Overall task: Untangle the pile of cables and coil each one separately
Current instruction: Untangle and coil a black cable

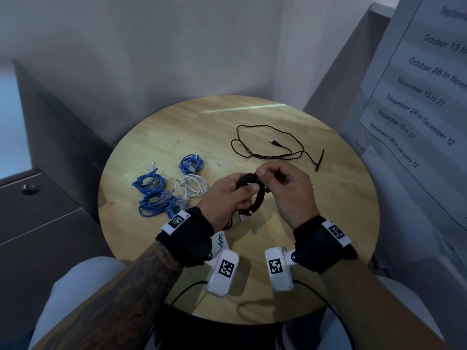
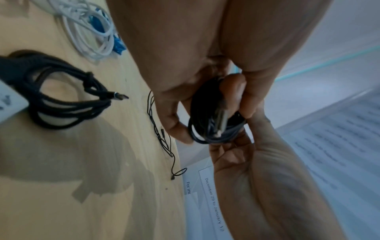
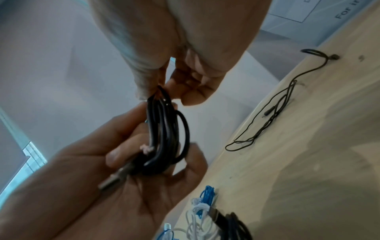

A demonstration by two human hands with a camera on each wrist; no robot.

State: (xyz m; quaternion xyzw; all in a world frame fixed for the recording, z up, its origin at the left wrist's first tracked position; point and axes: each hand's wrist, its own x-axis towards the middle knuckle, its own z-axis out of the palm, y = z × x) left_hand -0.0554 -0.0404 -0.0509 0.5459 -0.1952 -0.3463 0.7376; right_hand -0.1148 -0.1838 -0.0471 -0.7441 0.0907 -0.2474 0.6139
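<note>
The round wooden table (image 1: 252, 117) carries most of the cables; its near edge is cut off by the person's forearms and the 2 white wrist cameras. To the right a printed sheet of date ranges (image 1: 417, 92) runs out of view, with only part of its lines readable.

On the table's left side lie 4 coiled blue cables (image 1: 156, 195), 2 of them overlapping so their edges are hard to separate, and just beside them a coiled white cable (image 1: 193, 185). On the far right part of the table a thin black cable (image 1: 267, 145) lies loose and uncoiled, both ends showing.

Above the table's middle the left hand (image 1: 227, 198) grips a coiled black cable (image 1: 255, 193), fingers curled round the bundle; the silver USB plug (image 1: 243, 218) sticks out below the hand. The right hand (image 1: 285, 190) pinches the top of the same coil between thumb and forefinger, the other fingers curled in. The fingers hide much of the coil, so the number of loops cannot be counted.

In the left wrist view a second black coil, a braided cable (image 2: 68, 97), lies on the table with its plug pointing outward; a white device covers its left end. In the head view this coil is almost wholly hidden beneath the left hand and wrist. Both wrist views are blurred.
</note>
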